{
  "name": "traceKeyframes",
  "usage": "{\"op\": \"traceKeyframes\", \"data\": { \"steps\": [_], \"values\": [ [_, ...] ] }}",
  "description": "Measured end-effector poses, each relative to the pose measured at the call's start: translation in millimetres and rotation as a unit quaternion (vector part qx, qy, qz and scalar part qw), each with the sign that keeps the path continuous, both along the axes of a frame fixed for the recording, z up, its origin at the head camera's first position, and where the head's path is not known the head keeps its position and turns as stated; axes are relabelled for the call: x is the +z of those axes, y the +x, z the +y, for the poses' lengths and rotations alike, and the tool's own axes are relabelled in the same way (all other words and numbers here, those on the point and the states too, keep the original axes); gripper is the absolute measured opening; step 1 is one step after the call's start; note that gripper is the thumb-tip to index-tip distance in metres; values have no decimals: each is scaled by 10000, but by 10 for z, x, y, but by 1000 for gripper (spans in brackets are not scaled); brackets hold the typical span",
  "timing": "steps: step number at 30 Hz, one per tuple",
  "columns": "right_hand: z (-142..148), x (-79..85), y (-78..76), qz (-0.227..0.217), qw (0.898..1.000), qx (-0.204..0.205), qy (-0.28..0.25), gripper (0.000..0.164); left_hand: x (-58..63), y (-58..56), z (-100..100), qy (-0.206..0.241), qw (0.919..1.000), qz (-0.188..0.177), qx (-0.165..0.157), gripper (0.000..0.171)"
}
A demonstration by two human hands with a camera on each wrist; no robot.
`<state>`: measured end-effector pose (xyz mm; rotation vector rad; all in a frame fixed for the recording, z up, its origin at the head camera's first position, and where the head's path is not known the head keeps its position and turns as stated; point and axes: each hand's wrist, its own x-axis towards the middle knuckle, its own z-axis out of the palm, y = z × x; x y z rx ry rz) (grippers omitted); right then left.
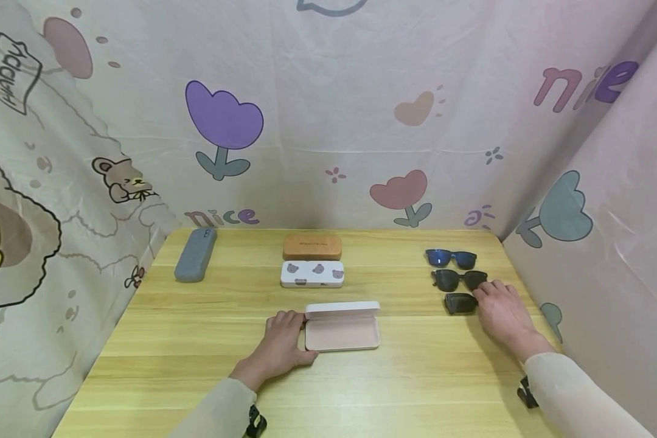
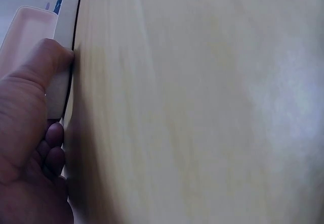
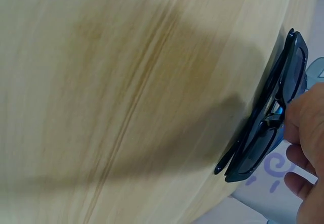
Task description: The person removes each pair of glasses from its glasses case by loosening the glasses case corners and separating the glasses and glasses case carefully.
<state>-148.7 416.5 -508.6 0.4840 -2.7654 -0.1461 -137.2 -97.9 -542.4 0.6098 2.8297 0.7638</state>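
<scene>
The left hand (image 1: 279, 344) grips the left end of an open, pale-pink-lined, white rectangular glasses case (image 1: 342, 336), its thumb at the near corner and its other fingers at the far corner, so the case lies between them on the light, yellowish wood-grain table (image 1: 153, 365). The right hand (image 1: 504, 310) is at the right end of the nearest pair of black-framed, dark-lensed sunglasses (image 1: 458, 304), covering part of them; in the right wrist view the thumb overlaps the frame near the bridge, with other fingers set apart from it. Whether they pinch the frame I cannot tell. Just beyond its fingertips lies a second pair of black sunglasses (image 1: 446, 280).
</scene>
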Motion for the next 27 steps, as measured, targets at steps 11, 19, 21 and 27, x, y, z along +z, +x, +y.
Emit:
{"op": "traceKeyframes", "data": {
  "steps": [11,19,21,27],
  "values": [
    [-316,120,33,270,9994,-113,-191,30,1,34,-16,38,10000,2,-30,79],
    [-948,140,34,294,9941,-221,-1023,22,14,47,-17,25,10000,-26,-1,79],
    [-1123,145,31,273,9899,-187,-1376,20,22,43,-13,53,10000,-4,-4,79],
    [-1608,210,64,-190,9759,-190,-2168,28,30,25,0,38,10000,28,-17,77]
  ]
}}
